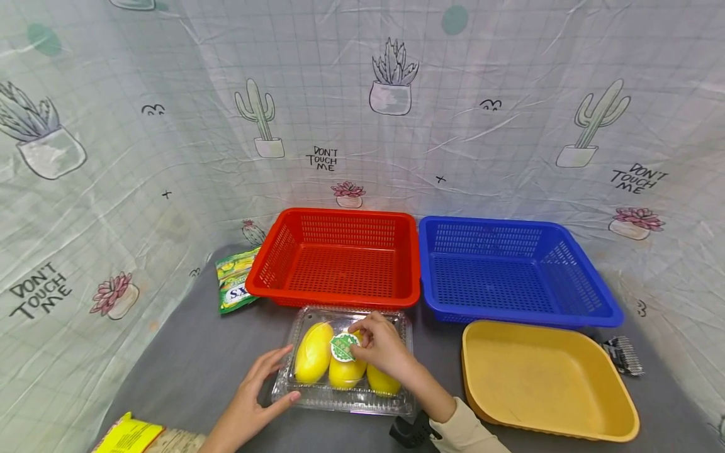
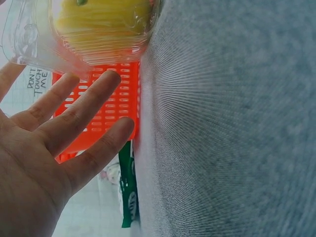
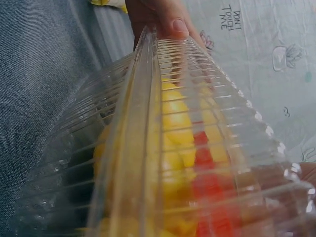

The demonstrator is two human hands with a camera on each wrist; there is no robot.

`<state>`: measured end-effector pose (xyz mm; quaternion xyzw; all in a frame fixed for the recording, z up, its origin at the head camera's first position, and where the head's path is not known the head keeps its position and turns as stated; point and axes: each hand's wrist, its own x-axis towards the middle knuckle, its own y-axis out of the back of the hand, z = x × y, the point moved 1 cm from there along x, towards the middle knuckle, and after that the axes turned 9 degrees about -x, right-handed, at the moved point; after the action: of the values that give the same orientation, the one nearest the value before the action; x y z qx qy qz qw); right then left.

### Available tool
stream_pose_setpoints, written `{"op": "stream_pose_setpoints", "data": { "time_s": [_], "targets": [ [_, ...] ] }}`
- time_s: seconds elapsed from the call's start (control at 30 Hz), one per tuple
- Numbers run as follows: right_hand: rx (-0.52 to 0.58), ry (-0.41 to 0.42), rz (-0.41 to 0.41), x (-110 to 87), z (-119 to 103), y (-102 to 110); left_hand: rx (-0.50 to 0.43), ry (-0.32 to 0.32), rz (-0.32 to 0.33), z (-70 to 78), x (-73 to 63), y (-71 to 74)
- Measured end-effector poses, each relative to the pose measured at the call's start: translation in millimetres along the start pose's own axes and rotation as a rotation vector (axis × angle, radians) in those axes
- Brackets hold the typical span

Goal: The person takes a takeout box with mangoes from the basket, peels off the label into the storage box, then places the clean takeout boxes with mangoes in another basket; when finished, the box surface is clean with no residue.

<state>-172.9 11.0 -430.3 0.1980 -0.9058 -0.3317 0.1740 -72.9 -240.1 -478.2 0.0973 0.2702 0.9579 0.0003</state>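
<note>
Right fingers (image 1: 367, 323) pinching sticker (image 1: 341, 347), left fingers (image 2: 85, 110) spread

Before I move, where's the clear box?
In the head view, the clear box is low centre, just in front of the red basket, left of the yellow tray, under the right hand.

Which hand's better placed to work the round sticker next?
Likely the right hand: it's at the round leaf sticker, while the left hand is spread at the side of the clear clamshell.

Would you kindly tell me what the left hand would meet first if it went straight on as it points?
The left hand would probably meet the clear container first, though whether they touch is unclear.
</note>
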Motion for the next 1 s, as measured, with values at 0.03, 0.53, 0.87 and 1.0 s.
{"op": "stream_pose_setpoints", "data": {
  "time_s": [0.03,0.53,0.87,1.0],
  "targets": [
    [0.001,-0.002,-0.001,0.1,0.1,-0.1,0.001,-0.002,0.0,-0.3,-0.1,0.0],
    [0.013,0.02,0.026,-0.9,2.0,-2.3,0.0,0.003,0.001,-0.7,-0.8,-0.1],
    [0.027,0.075,0.052,-2.7,2.9,-3.7,0.002,0.007,0.001,-1.3,0.0,-0.5],
    [0.02,0.083,0.067,-2.7,2.8,-3.8,0.003,0.004,0.003,-1.5,0.2,-0.8]
  ]
}}
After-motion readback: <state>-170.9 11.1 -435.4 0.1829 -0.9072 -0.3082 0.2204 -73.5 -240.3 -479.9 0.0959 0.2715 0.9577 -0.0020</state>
